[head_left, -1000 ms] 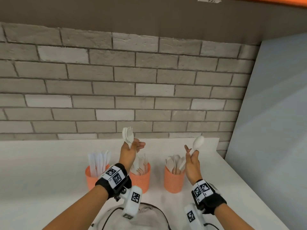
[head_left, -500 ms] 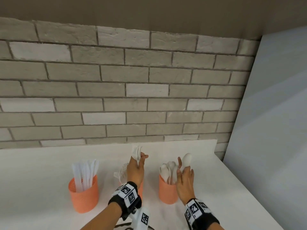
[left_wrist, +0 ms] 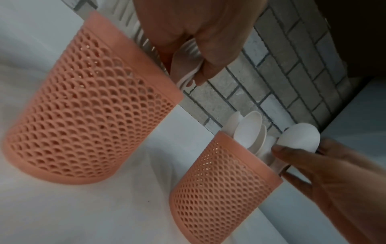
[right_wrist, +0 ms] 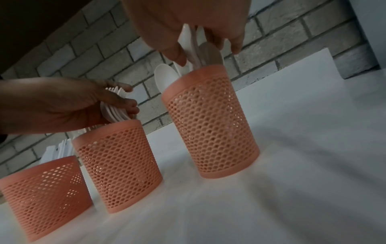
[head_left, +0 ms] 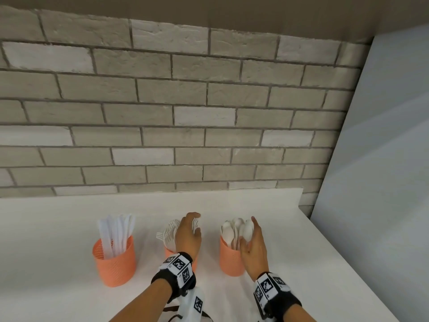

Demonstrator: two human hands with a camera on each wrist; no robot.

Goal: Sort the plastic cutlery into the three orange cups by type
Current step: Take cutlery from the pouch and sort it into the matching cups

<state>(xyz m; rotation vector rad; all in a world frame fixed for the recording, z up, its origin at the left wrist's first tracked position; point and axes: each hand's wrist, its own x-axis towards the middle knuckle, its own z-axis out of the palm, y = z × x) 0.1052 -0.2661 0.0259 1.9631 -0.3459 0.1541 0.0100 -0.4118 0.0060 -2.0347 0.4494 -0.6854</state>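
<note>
Three orange mesh cups stand in a row on the white counter. The left cup [head_left: 115, 263] holds knives [head_left: 116, 231]. Forks fill the middle cup [head_left: 169, 253], spoons the right cup [head_left: 229, 260]. My left hand [head_left: 194, 226] is just over the middle cup [left_wrist: 89, 105] and pinches a small bunch of white forks [left_wrist: 188, 66], their handles down in the cup. My right hand [head_left: 251, 233] is at the right cup's [right_wrist: 211, 122] rim, thumb and fingers gripping a white spoon [left_wrist: 298, 138] that stands among the others.
A grey brick wall [head_left: 209, 112] runs behind the counter [head_left: 301, 252]. A pale blue panel [head_left: 383, 182] stands off the counter's right edge. Black cables [head_left: 171, 317] lie at the counter's near edge between my forearms.
Both hands have come down from raised positions to the cup rims, the forks and the spoon going down with them. The head view has shifted, so the cups sit further left.
</note>
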